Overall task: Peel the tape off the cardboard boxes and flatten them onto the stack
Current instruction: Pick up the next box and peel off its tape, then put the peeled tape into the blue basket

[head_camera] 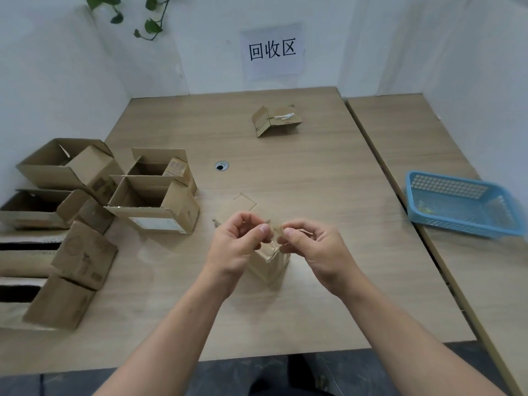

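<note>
Each grip is narrowed to a pinch: the left hand [237, 244] and the right hand [311, 248] both nip a strip of clear tape [273, 245] between thumb and forefinger, right at the top of the small cardboard box [270, 267] standing mid-front on the counter [314, 172]. Several open boxes [148, 201] crowd the counter's left side, a flattened box [276, 121] lies far back, and a blue basket [448, 186] sits well to the right.

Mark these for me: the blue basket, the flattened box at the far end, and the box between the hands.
Blue plastic mesh basket [448, 186]: head view, inner back wall.
Flattened brown cardboard box [285, 124]: head view, top panel.
Small brown cardboard box, near centre [278, 264]: head view, right side wall, lower part.
</note>
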